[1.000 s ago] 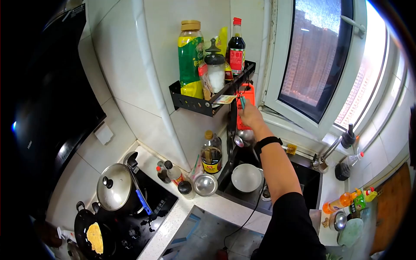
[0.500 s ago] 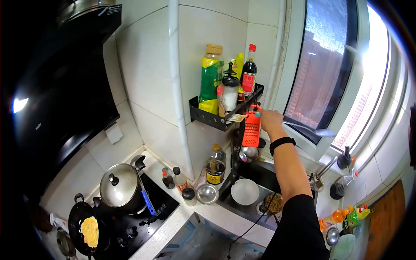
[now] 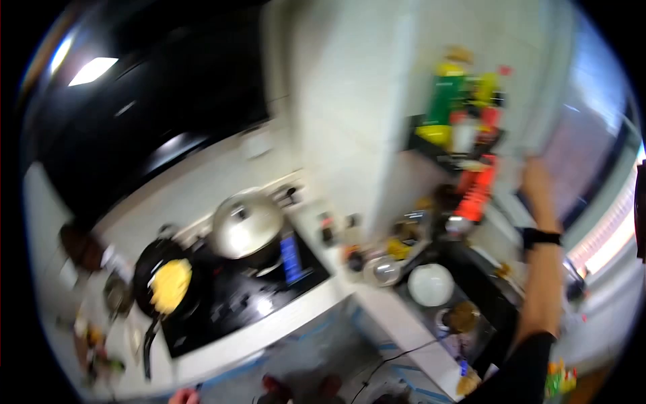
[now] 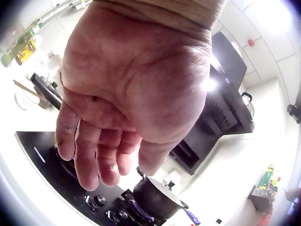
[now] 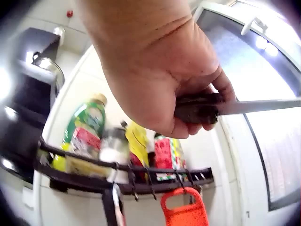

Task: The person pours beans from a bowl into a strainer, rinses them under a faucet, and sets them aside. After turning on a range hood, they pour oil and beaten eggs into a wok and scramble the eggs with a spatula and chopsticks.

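Observation:
My right hand (image 5: 160,80) is curled around the dark handle (image 5: 197,110) of a metal spatula, whose flat steel shaft (image 5: 263,106) points right, towards the window. Its far end is outside the right wrist view. Blurred in the head view, the same hand is raised right of the wall rack (image 3: 437,151). Below it a red-orange grater (image 5: 186,209) hangs from the rack. My left hand (image 4: 127,94) holds nothing, its fingers loosely bent; only a bit shows at the head view's bottom edge. A black frying pan (image 3: 145,269) on the hob contains a flat yellow omelette (image 3: 171,285).
A lidded pot (image 3: 247,225) with a blue-handled utensil (image 3: 291,259) stands on the black hob (image 3: 262,306). The range hood (image 3: 168,101) overhangs it. Bottles crowd the rack and the counter corner. A white bowl (image 3: 431,284) stands in the sink; a cable (image 3: 404,351) hangs over the counter edge.
My right hand has taken the spatula from beside the hanging grater and moved right, away from the rack. The head view has swung left towards the hob, and my left hand now shows below.

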